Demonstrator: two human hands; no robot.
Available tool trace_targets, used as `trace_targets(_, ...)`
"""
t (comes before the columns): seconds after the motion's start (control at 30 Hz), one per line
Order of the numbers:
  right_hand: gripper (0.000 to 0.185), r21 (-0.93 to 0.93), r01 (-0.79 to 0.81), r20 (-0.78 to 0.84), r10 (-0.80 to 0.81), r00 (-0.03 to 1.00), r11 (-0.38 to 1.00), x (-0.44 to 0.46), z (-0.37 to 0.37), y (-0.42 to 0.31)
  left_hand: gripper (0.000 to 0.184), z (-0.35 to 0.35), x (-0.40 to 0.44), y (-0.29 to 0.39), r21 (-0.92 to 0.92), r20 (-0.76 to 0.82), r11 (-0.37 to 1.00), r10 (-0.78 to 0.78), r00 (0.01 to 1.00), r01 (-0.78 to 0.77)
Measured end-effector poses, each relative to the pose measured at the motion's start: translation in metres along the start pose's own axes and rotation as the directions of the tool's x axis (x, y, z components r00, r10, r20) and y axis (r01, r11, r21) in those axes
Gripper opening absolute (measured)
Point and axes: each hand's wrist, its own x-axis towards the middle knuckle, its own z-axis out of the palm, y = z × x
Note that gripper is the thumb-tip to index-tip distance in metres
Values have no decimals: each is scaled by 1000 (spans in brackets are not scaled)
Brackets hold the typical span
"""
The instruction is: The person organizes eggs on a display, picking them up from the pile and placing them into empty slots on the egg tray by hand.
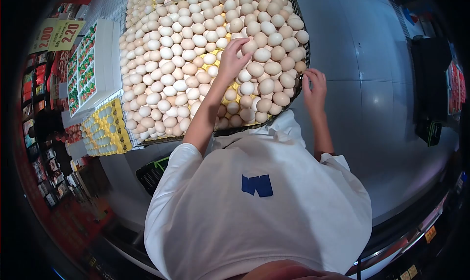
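Many loose eggs (168, 54), cream to pale brown, are piled in rows and heaps across a wide display. My left hand (232, 62) reaches over the pile, with thumb and fingers around an egg (249, 46). Just below that hand, parts of yellow egg trays (210, 60) show between the eggs. At the display's right side, my right hand (316, 84) is by the black rim (307, 52), its fingers bent and a gap between thumb and fingers. Nothing shows in the right hand; whether it touches the rim I cannot tell.
On the left stand a yellow tray of pale eggs (104, 131), a white box of small green-and-red packs (83, 69) and price signs (68, 34). A black basket (152, 175) with green handles sits on the floor. Grey floor tiles (362, 84) stretch along the right.
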Motion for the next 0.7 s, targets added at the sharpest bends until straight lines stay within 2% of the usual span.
trace_targets(0.13,16,-34,7,-19,-8,1000,999,18,9,14,38,3,-3,-4,-62,-24,998,-3,1000,2)
trace_targets(0.17,23,-47,-25,-55,23,998,999,24,13,16,39,3,-3,-5,-82,-24,997,-1,1000,0)
trace_targets(0.23,29,-52,-41,-78,37,996,998,33,24,23,39,1,-5,2,-23,-40,1000,-15,999,14)
trace_targets(0.3,43,87,-269,-105,278,955,959,36,41,28,39,-3,-12,7,-39,-63,999,-40,997,38)
trace_targets(0.33,50,142,-338,-110,354,929,931,36,46,29,37,-5,-16,8,-40,-79,998,-50,996,47)
trace_targets(0.37,50,153,-328,-91,344,935,932,36,51,29,35,-10,-21,9,-41,-93,998,-58,994,54)
trace_targets(0.43,51,230,-459,-70,485,872,858,33,61,37,31,-23,-31,-2,85,-127,996,-29,991,40)
trace_targets(0.5,52,222,-456,-38,475,879,862,31,68,47,27,-45,-44,-9,139,-216,978,-123,969,155)
trace_targets(0.57,50,255,-466,-43,491,870,847,30,64,44,23,-74,-58,-16,309,-360,929,-83,929,203)
trace_targets(0.6,49,252,-446,-33,468,883,859,29,62,40,23,-95,-61,-26,587,-355,805,157,922,89)
trace_targets(0.63,49,254,-442,-35,465,885,860,30,62,40,24,-112,-66,-22,730,-337,670,184,923,133)
trace_targets(0.7,48,220,-443,-24,459,888,869,30,63,45,27,-141,-70,-41,830,-345,510,147,927,228)
